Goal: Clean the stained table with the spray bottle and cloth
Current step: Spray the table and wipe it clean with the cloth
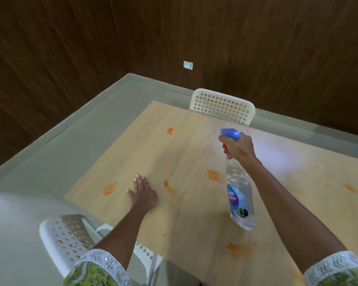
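Above the surface (pixel 194 213), bottle (pixel 239 195) gripped at the trigger by right hand (pixel 237 146), nozzle aimed at far stains (pixel 170 131), likely to wet them; left hand (pixel 143 194) flat on surface, bracing; cloth unseen

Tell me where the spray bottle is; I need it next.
Head view, right of centre: the spray bottle hangs from the right hand above the table.

Both arms stretched forward, one hand flat, one gripping

Left hand (pixel 142 193) lies flat at centre-left, fingers straight. Right hand (pixel 238 148), right of centre, has its fingers curled in a grip, raised.
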